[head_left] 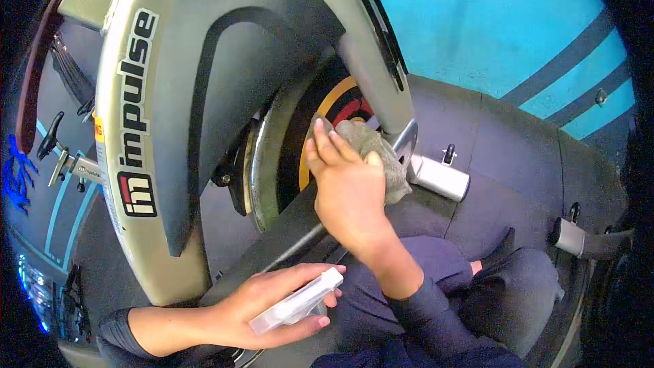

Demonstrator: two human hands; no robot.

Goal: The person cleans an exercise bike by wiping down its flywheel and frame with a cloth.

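Observation:
My right hand [351, 197] presses a crumpled grey cloth [385, 157] against the flywheel area of an exercise bike, beside the fork leg. Behind the cloth shows the dark wheel disc [289, 143] with a yellow ring and a red mark. Lower down, my left hand [272, 303] is wrapped round a spray bottle, with its white and clear spray head [296, 303] on top; the bottle's body is mostly hidden below. The bike's grey and beige frame [153, 232] with "impulse" lettering stands to the left of my right hand.
A silver foot [439, 178] of the bike rests on dark floor mats [504, 157]. Another silver foot [571, 237] stands at the right. The blue wall [463, 20] has dark stripes. My folded legs are below. At the left are a black-handled knob [51, 136] and blue lights.

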